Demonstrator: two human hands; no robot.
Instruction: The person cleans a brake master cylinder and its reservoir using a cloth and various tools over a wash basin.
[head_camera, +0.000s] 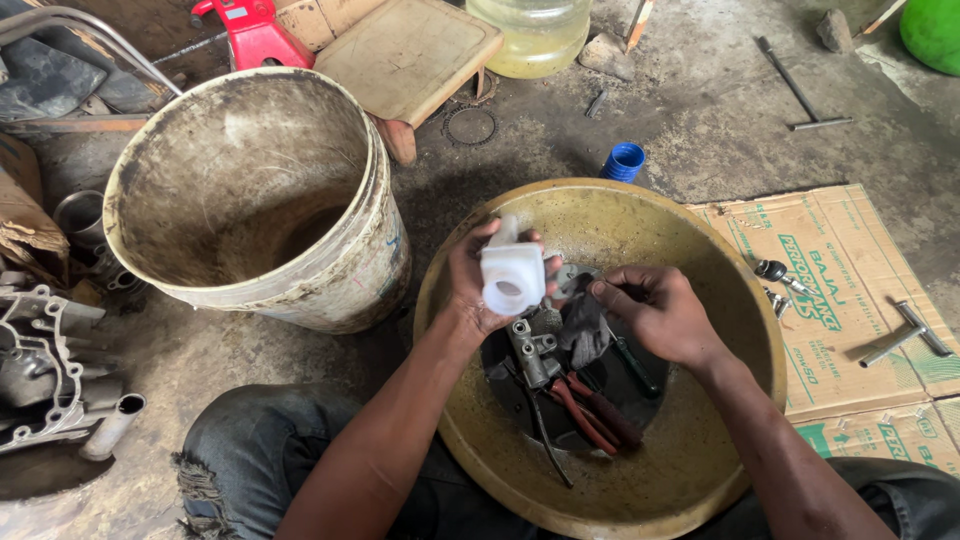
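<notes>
Bucket, large and dirty white, stands just left of the yellow basin, rims nearly touching. Basin interior holds red-handled pliers and a metal cylinder part at centre; its yellow walls are bare all round. My left hand grips a white plastic reservoir above the basin. My right hand is closed on a dark rag just beside it.
</notes>
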